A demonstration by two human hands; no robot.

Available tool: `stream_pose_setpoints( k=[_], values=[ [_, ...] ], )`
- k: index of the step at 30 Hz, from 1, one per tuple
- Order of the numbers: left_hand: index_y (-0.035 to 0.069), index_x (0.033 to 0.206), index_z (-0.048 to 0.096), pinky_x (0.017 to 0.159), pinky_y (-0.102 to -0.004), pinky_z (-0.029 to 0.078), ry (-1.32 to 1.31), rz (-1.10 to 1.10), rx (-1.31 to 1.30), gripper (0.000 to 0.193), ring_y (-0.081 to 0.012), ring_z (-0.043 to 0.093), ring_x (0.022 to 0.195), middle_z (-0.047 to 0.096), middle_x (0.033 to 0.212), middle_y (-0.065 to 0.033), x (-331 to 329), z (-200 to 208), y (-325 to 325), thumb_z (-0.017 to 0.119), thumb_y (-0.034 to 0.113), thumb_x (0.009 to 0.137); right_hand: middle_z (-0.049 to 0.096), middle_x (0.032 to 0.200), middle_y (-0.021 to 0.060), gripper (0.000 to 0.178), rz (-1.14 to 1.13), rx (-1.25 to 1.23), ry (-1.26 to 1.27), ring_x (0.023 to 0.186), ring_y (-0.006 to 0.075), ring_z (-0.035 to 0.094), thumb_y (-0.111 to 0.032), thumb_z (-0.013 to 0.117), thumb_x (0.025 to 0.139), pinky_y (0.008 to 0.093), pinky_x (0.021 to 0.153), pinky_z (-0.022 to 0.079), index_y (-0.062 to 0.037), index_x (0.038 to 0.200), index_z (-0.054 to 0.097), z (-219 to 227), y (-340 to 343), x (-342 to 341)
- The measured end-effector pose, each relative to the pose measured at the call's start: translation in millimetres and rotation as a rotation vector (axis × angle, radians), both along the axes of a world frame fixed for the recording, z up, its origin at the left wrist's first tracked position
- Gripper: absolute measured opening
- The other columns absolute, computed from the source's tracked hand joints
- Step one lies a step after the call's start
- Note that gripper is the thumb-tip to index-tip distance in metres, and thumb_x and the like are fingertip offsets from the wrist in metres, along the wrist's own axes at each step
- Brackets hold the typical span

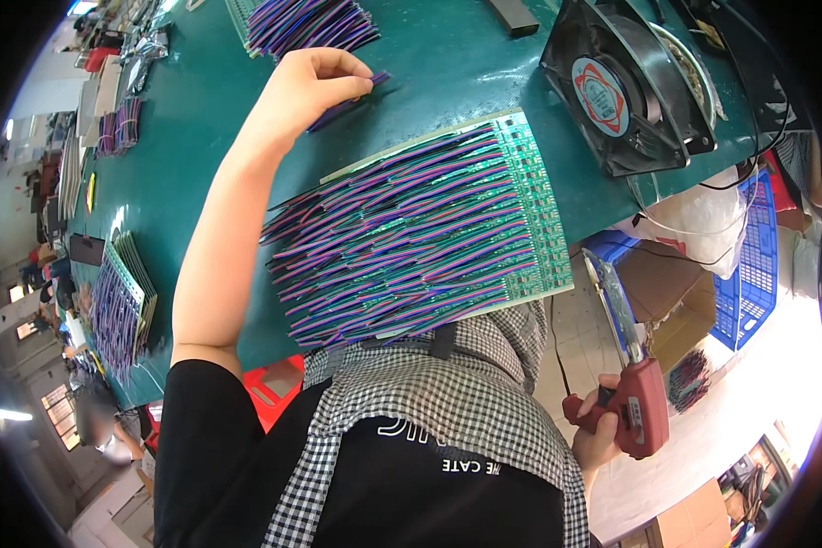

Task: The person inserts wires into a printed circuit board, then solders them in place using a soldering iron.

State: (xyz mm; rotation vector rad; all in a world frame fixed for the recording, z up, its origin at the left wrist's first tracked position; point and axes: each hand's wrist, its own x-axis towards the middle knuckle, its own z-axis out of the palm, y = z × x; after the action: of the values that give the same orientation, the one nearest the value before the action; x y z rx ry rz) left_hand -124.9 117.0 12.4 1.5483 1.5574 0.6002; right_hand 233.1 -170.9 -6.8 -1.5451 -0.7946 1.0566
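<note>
Board (521,192) on the table (201,119) already carries rows of wires, left hand (306,87) pinches one more wire piece (347,102) near the pile (310,23), right hand (598,425) grips soldering gun (639,406) off-table

The scene was brightly and evenly lit from overhead. A pale sheen lay on the green table (201,119) just left of the left hand (306,87), and that hand cast only a faint, soft shadow under its fingers. Below and right of the right hand (598,429) the floor was washed out almost to white. Far to the left, window light flared and the background was hazy and blurred. Near both hands the picture was sharp, with wires (402,237) and board (521,210) crisp. Fisheye distortion bent the table edge, and a black rim closed the corners.
</note>
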Motion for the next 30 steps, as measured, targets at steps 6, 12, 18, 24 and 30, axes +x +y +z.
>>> stream_pose_setpoints(
  k=[6, 12, 18, 24, 30],
  values=[
    [0.001, 0.090, 0.067, 0.067, -0.0219, 0.044, -0.134, 0.038, 0.007, 0.013, -0.0076, 0.059, 0.075, 0.066, 0.082, -0.0007, 6, -3, 1, 0.066, 0.011, 0.083, 0.059, 0.107, 0.0113, 0.066, 0.000, 0.008, 0.019, 0.064, 0.0125, 0.054, -0.047, 0.070, 0.079, 0.0265, 0.056, 0.045, 0.0029, 0.119, 0.051, -2, 0, 0],
    [-0.004, 0.086, 0.064, 0.061, -0.0300, 0.050, 0.313, -0.559, 0.902, 0.019, -0.0200, 0.060, 0.069, 0.060, 0.081, -0.0107, 116, 23, -118, 0.069, -0.001, 0.068, 0.059, 0.113, 0.0127, 0.069, 0.002, 0.016, 0.111, 0.066, 0.0121, 0.053, -0.041, 0.073, 0.080, 0.0271, 0.057, 0.044, 0.0026, 0.126, 0.047, -2, -9, 5],
    [-0.008, 0.089, 0.064, 0.054, -0.0295, 0.049, 0.212, -0.537, 0.816, 0.026, -0.0241, 0.060, 0.067, 0.058, 0.083, -0.0138, 135, -23, -145, 0.066, -0.002, 0.064, 0.060, 0.101, 0.0151, 0.070, 0.041, -0.073, 0.046, 0.057, 0.0143, 0.054, -0.052, 0.069, 0.078, 0.0250, 0.050, 0.042, 0.0058, 0.114, 0.050, 5, -10, -1],
    [-0.009, 0.090, 0.064, 0.055, -0.0309, 0.049, 0.288, -0.494, 0.869, 0.028, -0.0249, 0.059, 0.068, 0.057, 0.087, -0.0140, 143, -28, -146, 0.067, -0.003, 0.064, 0.060, 0.103, 0.0147, 0.075, 0.146, -0.104, 0.113, 0.060, 0.0140, 0.054, -0.056, 0.071, 0.076, 0.0250, 0.051, 0.042, 0.0058, 0.114, 0.052, 10, -9, 4],
    [-0.009, 0.091, 0.064, 0.055, -0.0307, 0.047, 0.318, -0.464, 0.851, 0.029, -0.0240, 0.057, 0.067, 0.056, 0.088, -0.0129, 143, -26, -148, 0.069, -0.006, 0.063, 0.064, 0.088, 0.0115, 0.077, 0.103, -0.142, 0.214, 0.068, 0.0149, 0.060, -0.044, 0.083, 0.067, 0.0261, 0.062, 0.049, 0.0086, 0.114, 0.052, 7, -6, 7]
  ],
)
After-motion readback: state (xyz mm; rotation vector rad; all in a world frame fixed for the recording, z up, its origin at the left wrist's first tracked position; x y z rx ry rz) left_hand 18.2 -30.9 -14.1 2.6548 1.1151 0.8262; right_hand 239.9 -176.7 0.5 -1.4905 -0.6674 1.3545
